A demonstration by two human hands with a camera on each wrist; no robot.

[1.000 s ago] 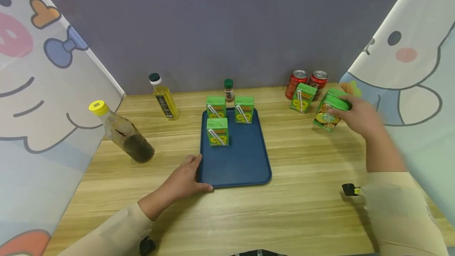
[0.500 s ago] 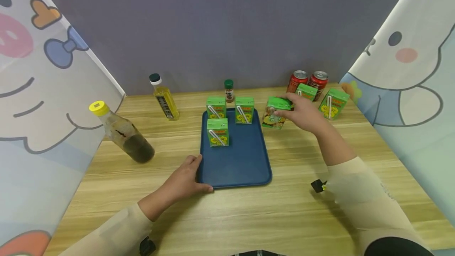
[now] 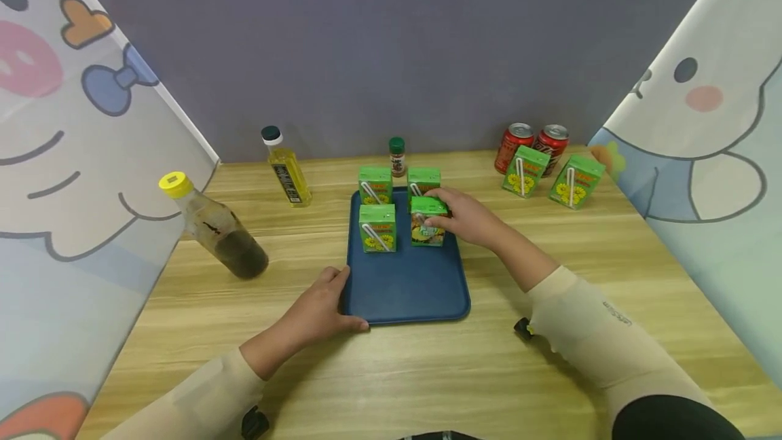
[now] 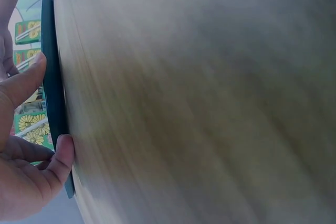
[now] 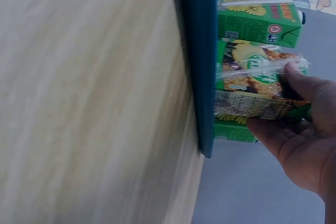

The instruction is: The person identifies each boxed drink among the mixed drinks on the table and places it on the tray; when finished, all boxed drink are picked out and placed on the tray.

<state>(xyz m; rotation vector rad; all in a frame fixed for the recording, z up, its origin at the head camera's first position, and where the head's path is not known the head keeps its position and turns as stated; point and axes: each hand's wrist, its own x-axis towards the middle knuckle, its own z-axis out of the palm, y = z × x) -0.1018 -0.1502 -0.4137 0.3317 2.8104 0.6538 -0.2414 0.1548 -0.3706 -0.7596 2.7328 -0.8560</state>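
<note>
My right hand (image 3: pixel 470 219) grips a green drink carton (image 3: pixel 425 236) by its upper part, thumb on one side and fingers on the other. That carton is over the right half of the blue tray (image 3: pixel 406 290), its printed front toward me. In the right wrist view the held carton (image 5: pixel 254 74) shows a wrapped straw and stands close to the tray floor. Three more green cartons are on the tray: one at back left (image 3: pixel 375 185), one partly hidden at back right (image 3: pixel 424 175), one in front at left (image 3: pixel 378 229). My left hand (image 3: pixel 318 307) holds the tray's near-left corner.
Two green cartons (image 3: pixel 527 172) stand at the right, before two red soda cans (image 3: pixel 552 144). A small green-capped spice jar (image 3: pixel 397 157) is behind the tray. An oil bottle (image 3: pixel 287 172) and a yellow-capped bottle of dark sauce (image 3: pixel 222 236) stand at left.
My right hand has carried the drink carton leftward from the right side of the table to over the tray. The left hand has kept its place at the tray corner.
</note>
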